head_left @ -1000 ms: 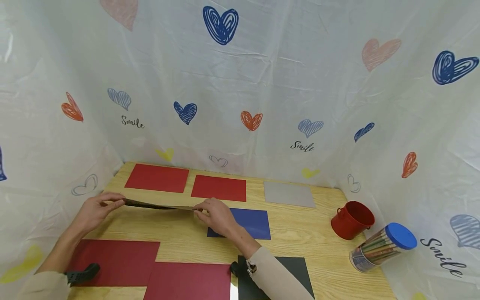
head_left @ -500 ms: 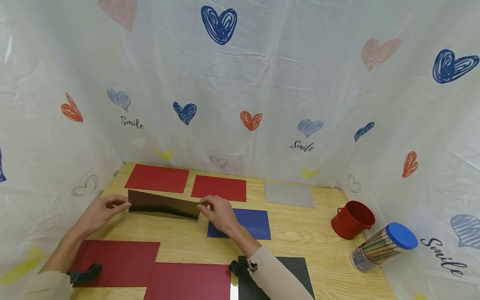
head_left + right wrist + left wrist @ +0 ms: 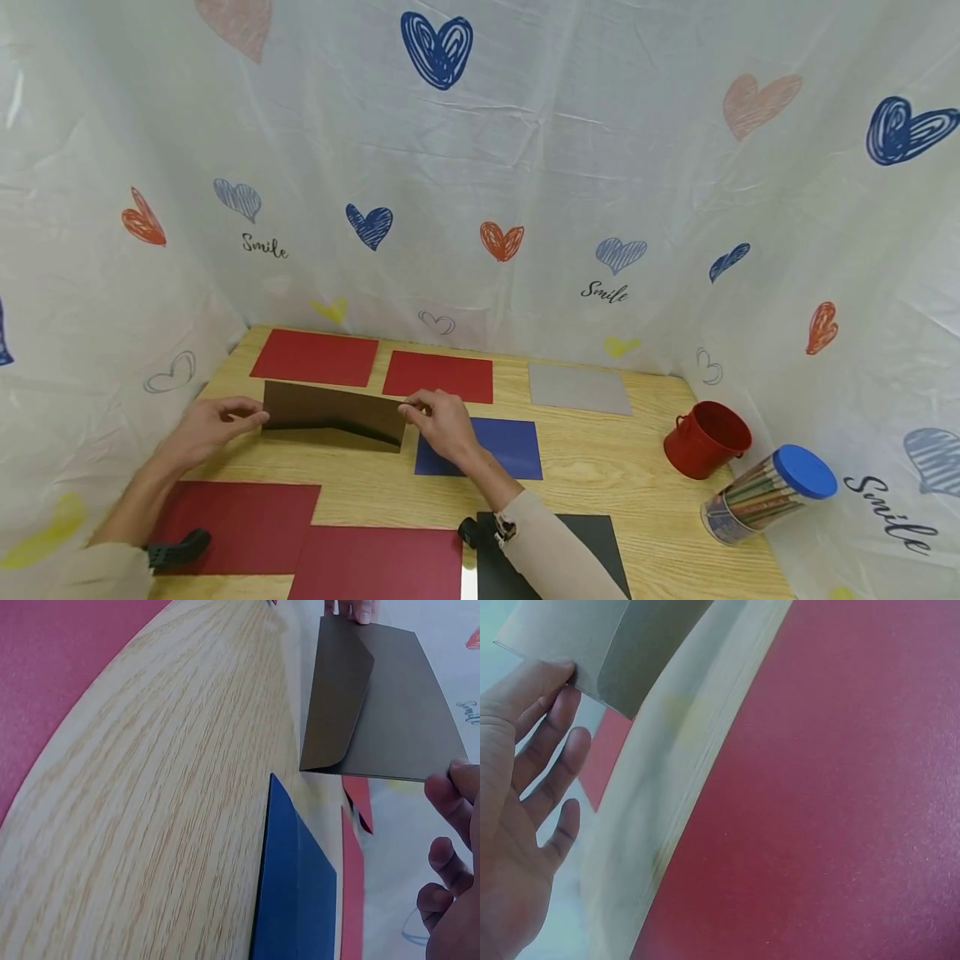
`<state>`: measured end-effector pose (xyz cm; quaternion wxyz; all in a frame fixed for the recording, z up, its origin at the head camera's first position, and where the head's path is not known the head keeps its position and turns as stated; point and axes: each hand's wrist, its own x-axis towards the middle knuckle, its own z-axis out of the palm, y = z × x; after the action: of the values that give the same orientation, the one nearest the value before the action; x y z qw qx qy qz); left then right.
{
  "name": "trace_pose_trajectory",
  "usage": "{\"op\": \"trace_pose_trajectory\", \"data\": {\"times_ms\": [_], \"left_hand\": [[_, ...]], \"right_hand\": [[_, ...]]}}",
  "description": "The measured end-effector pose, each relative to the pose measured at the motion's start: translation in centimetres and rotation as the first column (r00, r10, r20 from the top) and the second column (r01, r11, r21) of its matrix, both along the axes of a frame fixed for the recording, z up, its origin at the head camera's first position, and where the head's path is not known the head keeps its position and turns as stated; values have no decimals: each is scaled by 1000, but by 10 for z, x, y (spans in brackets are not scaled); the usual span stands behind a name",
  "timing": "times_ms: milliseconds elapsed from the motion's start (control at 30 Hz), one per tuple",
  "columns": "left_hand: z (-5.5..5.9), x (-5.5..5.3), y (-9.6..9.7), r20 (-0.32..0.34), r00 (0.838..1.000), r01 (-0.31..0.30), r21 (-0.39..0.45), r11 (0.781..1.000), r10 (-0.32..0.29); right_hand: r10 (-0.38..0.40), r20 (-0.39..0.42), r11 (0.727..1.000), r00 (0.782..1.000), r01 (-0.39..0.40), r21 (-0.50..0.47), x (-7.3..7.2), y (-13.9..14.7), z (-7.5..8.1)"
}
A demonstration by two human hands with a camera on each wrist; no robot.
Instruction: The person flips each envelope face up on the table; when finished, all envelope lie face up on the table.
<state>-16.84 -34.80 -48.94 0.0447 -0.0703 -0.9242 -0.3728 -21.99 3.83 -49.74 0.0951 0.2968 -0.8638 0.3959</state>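
Note:
Stretched between both hands above the wooden table (image 3: pixel 592 467) is a grey-brown envelope (image 3: pixel 330 407), standing nearly on edge. At its left end my left hand (image 3: pixel 210 427) pinches the edge between thumb and index finger, the other fingers loosely bent. My right hand (image 3: pixel 446 427) pinches the opposite end the same way. In the right wrist view the flap (image 3: pixel 334 697) shows along one long side of the envelope. A blue envelope (image 3: pixel 506 450) lies on the table just behind the right hand, partly covered by it.
Two red envelopes (image 3: pixel 313 357) and a grey one (image 3: pixel 580 388) lie along the back. Nearer are two dark-red rectangles (image 3: pixel 382 562) and a black one (image 3: pixel 577 542), partly under the forearms. At right stand a red bucket (image 3: pixel 690 450) and a blue-lidded pencil jar (image 3: pixel 765 496).
The envelope has turned from nearly edge-on to showing its broad face, its lower edge swinging down. Both hands have shifted slightly right, still pinching it.

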Motion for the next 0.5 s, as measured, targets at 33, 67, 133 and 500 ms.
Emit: {"op": "trace_pose_trajectory", "data": {"times_ms": [33,67,133,500], "left_hand": [[0,0,1,4,1000,-4,-1,1000,4],[-1,0,1,7,1000,-7,2,1000,7],[-1,1,2,11,1000,-12,2,1000,12],[0,4,5,-42,999,16,57,998,-14]], "right_hand": [[2,9,1000,1000,-2,-11,0,0,0],[2,14,1000,1000,-2,-17,0,0,0],[5,26,999,1000,-4,-36,0,0,-1],[-6,114,999,993,11,-46,-1,-4,-3]]}}
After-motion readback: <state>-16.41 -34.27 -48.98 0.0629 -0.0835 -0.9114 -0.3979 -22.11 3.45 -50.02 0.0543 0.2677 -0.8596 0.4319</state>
